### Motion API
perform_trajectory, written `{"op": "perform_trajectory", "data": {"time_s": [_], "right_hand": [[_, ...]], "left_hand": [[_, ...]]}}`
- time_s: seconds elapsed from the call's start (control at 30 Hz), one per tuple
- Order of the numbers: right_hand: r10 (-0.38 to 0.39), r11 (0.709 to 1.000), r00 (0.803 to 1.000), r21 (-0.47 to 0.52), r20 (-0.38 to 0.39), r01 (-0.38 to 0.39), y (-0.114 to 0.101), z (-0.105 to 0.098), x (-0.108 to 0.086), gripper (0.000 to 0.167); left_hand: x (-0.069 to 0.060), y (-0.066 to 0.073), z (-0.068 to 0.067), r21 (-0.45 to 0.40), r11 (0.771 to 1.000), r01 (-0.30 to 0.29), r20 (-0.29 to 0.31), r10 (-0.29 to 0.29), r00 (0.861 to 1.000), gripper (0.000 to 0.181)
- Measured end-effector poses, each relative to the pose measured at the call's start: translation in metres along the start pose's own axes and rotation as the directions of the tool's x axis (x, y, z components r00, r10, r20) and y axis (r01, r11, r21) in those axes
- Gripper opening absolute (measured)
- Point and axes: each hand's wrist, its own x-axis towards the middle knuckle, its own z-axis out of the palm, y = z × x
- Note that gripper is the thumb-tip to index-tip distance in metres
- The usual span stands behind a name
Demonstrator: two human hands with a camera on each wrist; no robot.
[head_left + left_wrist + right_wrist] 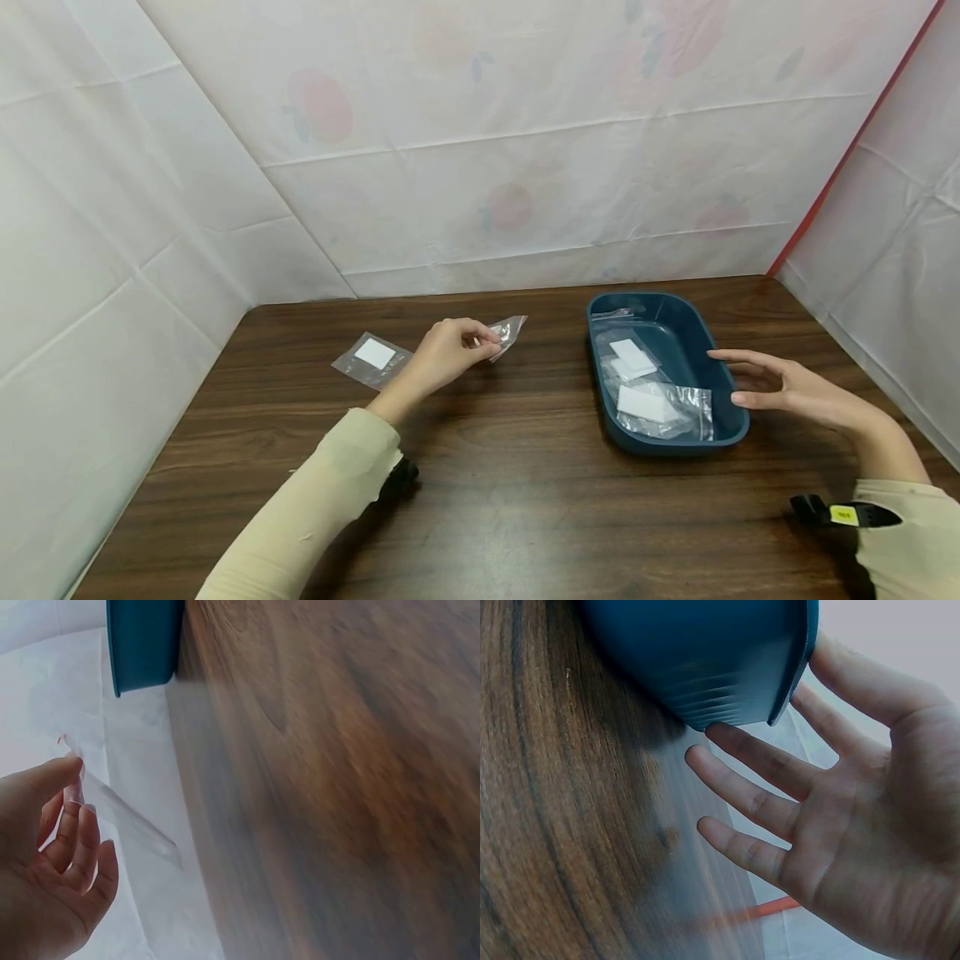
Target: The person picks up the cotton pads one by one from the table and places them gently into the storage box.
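Note:
My left hand (448, 352) pinches a small clear plastic bag (510, 332) between thumb and fingertips, raised over the back middle of the table. In the left wrist view the bag (135, 821) hangs from the thumb and finger of that hand (56, 859). At the blue bin (607, 417), my right hand (806, 392) touches the right rim with spread fingers. The right wrist view has the thumb of this hand (840, 802) at the rim of the bin (727, 660) and the other fingers extended. Inside lie several clear bags with white pieces (642, 403).
Another clear bag with a white piece (375, 352) lies on the wooden table (480, 500), left of the bin and partly behind my left forearm. White sheeting (465, 208) stands along the table's back edge and both sides.

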Motion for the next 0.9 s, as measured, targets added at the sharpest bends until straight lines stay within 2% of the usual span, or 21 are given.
{"op": "perform_trajectory", "data": {"time_s": [0.4, 0.7, 0.9], "right_hand": [[0.006, 1.0, 1.0, 0.024, 0.0, -0.006, -0.001, 0.0, 0.0, 0.06], [0.02, 1.0, 1.0, 0.022, 0.008, -0.021, -0.001, 0.0, -0.001, 0.061], [0.03, 0.999, 0.999, 0.027, 0.009, -0.031, -0.002, 0.0, -0.001, 0.061]], "left_hand": [[0.011, 0.026, 0.008, -0.006, 0.996, -0.089, -0.03, 0.089, 0.996, 0.01], [0.017, 0.048, 0.015, -0.04, 0.994, -0.099, -0.017, 0.098, 0.995, 0.007], [0.022, 0.06, 0.022, -0.057, 0.99, -0.128, 0.001, 0.129, 0.992, 0.007]]}}
